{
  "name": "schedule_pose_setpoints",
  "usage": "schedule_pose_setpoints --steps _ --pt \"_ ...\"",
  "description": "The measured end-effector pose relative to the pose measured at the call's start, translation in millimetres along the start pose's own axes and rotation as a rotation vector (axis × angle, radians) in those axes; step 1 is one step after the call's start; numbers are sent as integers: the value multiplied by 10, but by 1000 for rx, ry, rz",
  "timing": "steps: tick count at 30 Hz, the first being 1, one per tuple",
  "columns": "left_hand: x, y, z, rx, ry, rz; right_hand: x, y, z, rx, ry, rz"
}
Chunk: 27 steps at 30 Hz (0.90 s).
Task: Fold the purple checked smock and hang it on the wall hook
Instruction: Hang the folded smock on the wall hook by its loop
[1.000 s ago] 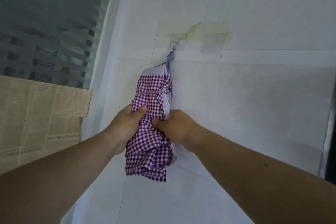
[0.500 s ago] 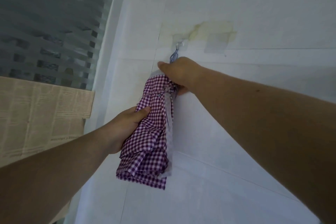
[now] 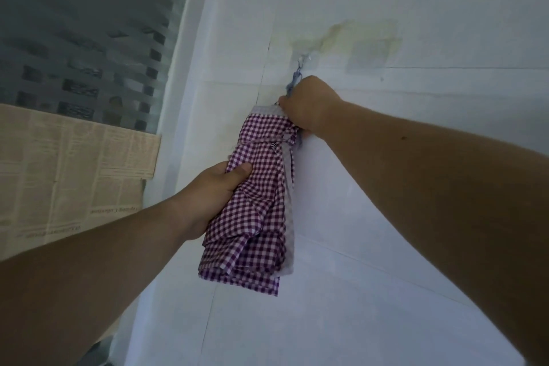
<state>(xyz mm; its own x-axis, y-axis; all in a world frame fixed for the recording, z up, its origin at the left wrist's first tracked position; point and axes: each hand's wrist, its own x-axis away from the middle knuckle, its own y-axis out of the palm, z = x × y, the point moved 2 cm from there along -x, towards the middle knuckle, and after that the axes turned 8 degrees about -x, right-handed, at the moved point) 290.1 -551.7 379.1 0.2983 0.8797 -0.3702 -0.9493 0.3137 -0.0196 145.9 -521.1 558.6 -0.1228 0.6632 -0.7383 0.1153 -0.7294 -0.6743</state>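
Left grip [image 3: 218, 187] clenched on the folded smock [image 3: 258, 202] at mid-height, right grip [image 3: 309, 107] pinching its top edge just below the wall hook [image 3: 303, 61], blue loop [image 3: 294, 83] strung between hook and smock

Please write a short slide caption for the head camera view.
Left hand holds the folded smock while right hand grips its top below the wall hook.

The right hand [image 3: 309, 107] hides its own fingers and the smock's [image 3: 258, 202] top corner.

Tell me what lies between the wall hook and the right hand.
Head view: a blue-grey cord runs from the wall hook down to the right hand.
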Motion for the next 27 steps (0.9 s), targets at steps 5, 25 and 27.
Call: schedule_pose_setpoints --steps 5,25,27 --pt "62 33 -152 67 -165 -126 139 36 -25 -662 245 -102" --pt "382 276 -660 104 -304 -243 1726 827 381 -731 374 -141" --pt "344 287 -683 159 -303 -177 1805 809 361 -789 361 -81"
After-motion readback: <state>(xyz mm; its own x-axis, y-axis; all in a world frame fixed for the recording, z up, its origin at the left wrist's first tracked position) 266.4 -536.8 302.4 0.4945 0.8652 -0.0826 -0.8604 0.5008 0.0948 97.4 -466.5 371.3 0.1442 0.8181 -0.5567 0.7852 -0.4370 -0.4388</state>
